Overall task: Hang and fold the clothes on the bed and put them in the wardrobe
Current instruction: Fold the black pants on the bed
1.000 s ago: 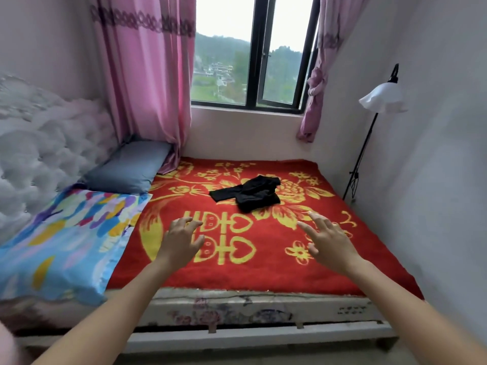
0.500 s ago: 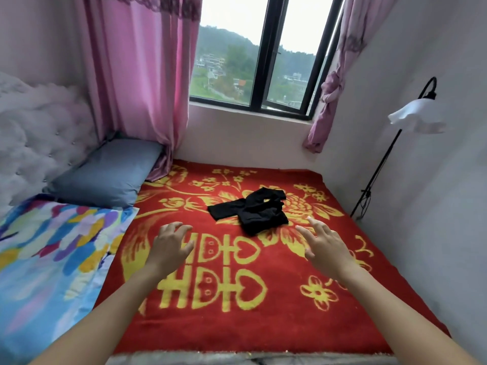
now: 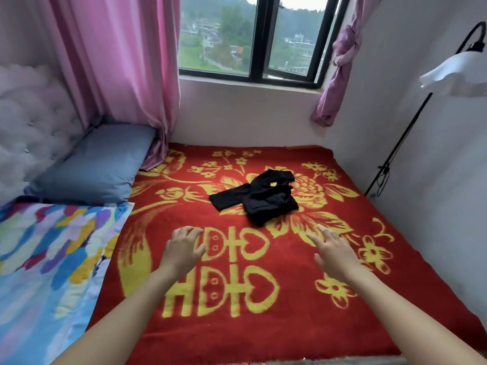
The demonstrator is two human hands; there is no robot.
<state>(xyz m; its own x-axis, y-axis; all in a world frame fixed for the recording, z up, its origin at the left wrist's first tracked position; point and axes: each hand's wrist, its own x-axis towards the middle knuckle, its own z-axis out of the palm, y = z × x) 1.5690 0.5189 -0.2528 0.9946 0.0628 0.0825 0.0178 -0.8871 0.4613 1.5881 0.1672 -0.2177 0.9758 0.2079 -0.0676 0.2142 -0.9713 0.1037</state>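
Observation:
A crumpled black garment lies on the red blanket with yellow flowers that covers the bed, towards its far side. My left hand hovers over the blanket short of the garment and to its left, fingers loosely curled and holding nothing. My right hand reaches out on the right, fingers spread and straight, also short of the garment. Neither hand touches the garment.
A grey-blue pillow and a multicoloured pillow lie at the left by a tufted headboard. Pink curtains flank the window. A floor lamp stands at the right wall.
I have come closer to the bed. Both hands have stretched further over the blanket towards the black garment, which has not moved.

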